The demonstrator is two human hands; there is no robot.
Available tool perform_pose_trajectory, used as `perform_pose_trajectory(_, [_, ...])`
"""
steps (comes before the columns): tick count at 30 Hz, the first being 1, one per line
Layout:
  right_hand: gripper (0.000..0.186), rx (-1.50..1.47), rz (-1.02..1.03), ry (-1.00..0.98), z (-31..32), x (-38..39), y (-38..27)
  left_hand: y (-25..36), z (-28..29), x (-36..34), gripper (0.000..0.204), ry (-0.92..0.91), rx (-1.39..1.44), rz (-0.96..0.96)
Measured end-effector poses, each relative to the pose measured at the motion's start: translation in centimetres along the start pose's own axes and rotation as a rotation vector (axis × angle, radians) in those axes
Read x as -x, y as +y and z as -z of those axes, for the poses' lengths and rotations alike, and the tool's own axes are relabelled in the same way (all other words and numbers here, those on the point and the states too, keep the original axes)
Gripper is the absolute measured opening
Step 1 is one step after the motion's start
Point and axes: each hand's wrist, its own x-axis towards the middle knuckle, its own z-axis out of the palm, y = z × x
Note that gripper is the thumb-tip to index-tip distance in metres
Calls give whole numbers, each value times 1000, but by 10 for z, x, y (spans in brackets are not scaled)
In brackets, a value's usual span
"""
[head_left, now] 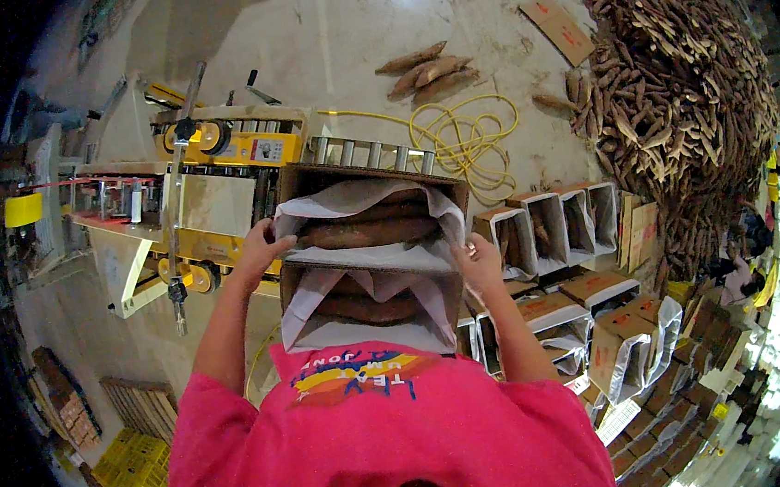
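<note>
Toward the upper right, a great heap of roots [674, 98] lies well apart from the work. At the left stands a yellow and grey machine [256, 148], its rollers [359, 152] just beyond two open cardboard boxes; sharp knocks against that metal are best avoided. The far box [456, 191] is directly in front of the person, and the near box [291, 278] sits just below it, close to the pink shirt [399, 456]. Both look heavy, so keeping them level and square should help. The far liner [340, 197] curls around its rim, while the near liner [380, 337] folds in points; the thin white sheets are best handled gently. Thick brown roots [366, 233] lie crosswise inside. The left grip [265, 247] grasps the far box at its left edge; the right grip [477, 264] clasps the opposite edge, whether by cardboard or liner I cannot tell. Even pressure from both sides should prevent twisting.
</note>
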Motion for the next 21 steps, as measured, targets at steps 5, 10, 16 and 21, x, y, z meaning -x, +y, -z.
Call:
perform_pose_trajectory(5, [16,770,356,-177,-3,-3,-58,-14,8,-3,38,-3,-3,-63])
perform_pose_trajectory(10, [14,633,313,-170,-1,-33,-58,68,-27,10,12,156,-895,-399])
perform_pose_trajectory(16, [14,-1136,-633,-53,-27,-81,-60,70,-72,-83,16,164,289,163])
perform_pose_trajectory(21, [18,-100,-439,185,-97,-113,-43,-16,-94,-128,28,75,-851,24])
